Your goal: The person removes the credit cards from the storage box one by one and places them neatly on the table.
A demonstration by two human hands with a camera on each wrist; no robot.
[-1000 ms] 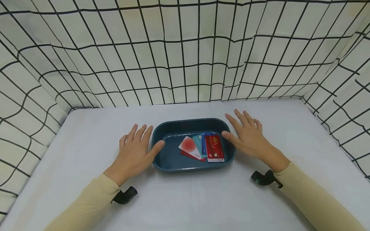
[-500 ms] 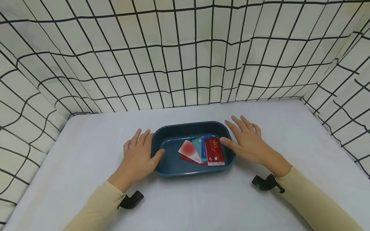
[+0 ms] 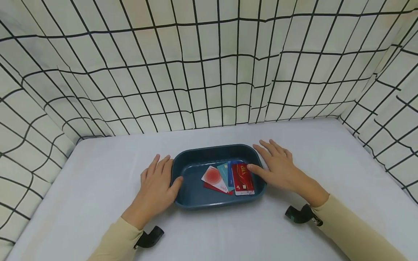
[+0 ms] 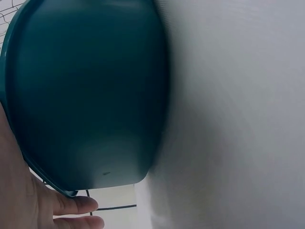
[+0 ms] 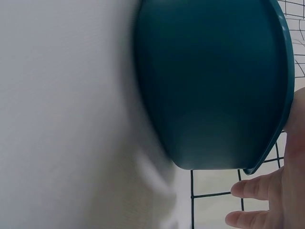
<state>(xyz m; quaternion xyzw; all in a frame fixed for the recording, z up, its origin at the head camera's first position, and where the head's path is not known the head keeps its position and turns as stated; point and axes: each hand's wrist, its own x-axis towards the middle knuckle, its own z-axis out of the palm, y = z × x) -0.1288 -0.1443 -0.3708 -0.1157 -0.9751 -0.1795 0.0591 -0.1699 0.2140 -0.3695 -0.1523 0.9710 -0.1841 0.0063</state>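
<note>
A dark blue-green tray (image 3: 192, 194) with rounded corners stands on the white table in the head view. Inside, toward its right end, several cards lie fanned and overlapping, among them a red VIP card (image 3: 242, 180) and a white card with a red circle (image 3: 213, 176). My left hand (image 3: 155, 192) is at the tray's left end, thumb over the rim and straight fingers along the outside. At the right end is my right hand (image 3: 282, 172), its thumb reaching over the rim above the VIP card and its fingers spread. Both wrist views show the tray's outer wall (image 4: 90, 95).
White panels with a black grid (image 3: 202, 72) rise behind the table and along both sides. A black wrist-worn device (image 3: 150, 237) sits under the left sleeve cuff, and a similar black device (image 3: 299, 214) under the right one.
My left hand has come in closer against the tray's left end. The right thumb has edged slightly further inward. Everything sits lower in the head view; the cards lie as before.
</note>
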